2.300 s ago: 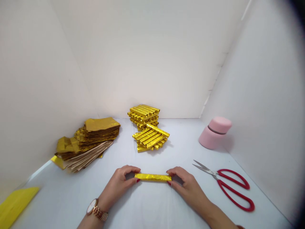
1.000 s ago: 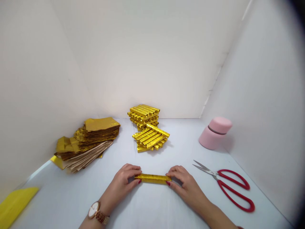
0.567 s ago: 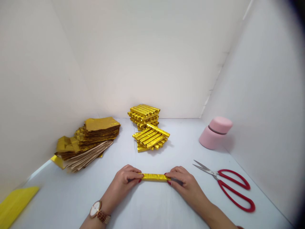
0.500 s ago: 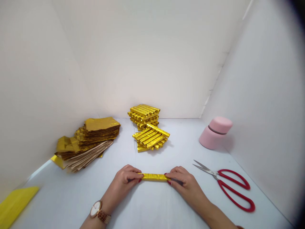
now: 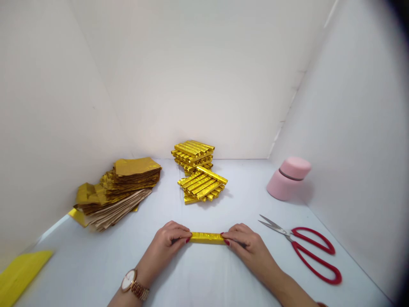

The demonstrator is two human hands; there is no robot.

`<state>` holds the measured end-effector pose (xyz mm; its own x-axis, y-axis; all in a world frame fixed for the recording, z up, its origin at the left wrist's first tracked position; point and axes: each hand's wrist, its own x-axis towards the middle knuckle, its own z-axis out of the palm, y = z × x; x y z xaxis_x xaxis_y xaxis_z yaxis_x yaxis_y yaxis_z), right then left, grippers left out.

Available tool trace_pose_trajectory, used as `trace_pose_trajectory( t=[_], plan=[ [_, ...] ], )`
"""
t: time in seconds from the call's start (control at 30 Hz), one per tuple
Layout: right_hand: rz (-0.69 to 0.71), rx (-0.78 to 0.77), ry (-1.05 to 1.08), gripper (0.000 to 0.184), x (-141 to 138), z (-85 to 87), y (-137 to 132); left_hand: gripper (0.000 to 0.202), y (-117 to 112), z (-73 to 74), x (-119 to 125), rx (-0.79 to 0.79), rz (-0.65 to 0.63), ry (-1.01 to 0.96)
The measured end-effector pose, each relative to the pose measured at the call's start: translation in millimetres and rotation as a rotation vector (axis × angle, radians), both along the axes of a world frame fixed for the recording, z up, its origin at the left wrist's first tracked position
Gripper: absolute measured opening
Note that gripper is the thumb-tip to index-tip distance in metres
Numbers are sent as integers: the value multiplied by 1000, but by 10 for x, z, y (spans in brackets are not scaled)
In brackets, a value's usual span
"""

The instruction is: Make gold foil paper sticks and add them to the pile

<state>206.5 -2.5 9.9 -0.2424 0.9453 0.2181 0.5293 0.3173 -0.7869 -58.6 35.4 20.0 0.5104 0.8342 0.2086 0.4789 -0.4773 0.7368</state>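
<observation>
Between my two hands lies a narrow folded strip of shiny gold paper (image 5: 207, 238), held level just over or on the pale table. My left hand (image 5: 172, 236) pinches its left end between thumb and fingers; a wristwatch is on that wrist. The right end sits in the pinch of my right hand (image 5: 241, 239). Both ends of the strip are partly covered by fingertips. Beyond it, similar gold folded strips (image 5: 203, 184) are piled crosswise, and a taller stack of gold strips (image 5: 193, 149) stands behind that pile.
Left, a thick fanned stack of gold and brown paper sheets (image 5: 137, 166) leans near the wall. Yellow paper (image 5: 24, 270) lies at the near left corner. Scissors with red handles (image 5: 289, 233) rest right of my right hand. A pink lidded container (image 5: 284, 187) stands behind them.
Both hands keep their pinch on the gold strip and have hardly moved. The strip's front face shows slightly more now. Everything else stays put.
</observation>
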Motion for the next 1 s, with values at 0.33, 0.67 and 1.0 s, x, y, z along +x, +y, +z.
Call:
trace_pose_trajectory(
  t=[0.33, 0.67, 1.0],
  plan=[
    [-7, 9, -25, 11, -18, 55, -16, 30, -33, 24, 17, -44, 47, -40],
    [16, 13, -7, 9, -15, 42, -32, 17, -34, 49, 38, -77, 7, -53],
    [1, -2, -2, 12, -16, -30, -19, 16, -22, -9, 49, -98, 15, -50]
  ],
)
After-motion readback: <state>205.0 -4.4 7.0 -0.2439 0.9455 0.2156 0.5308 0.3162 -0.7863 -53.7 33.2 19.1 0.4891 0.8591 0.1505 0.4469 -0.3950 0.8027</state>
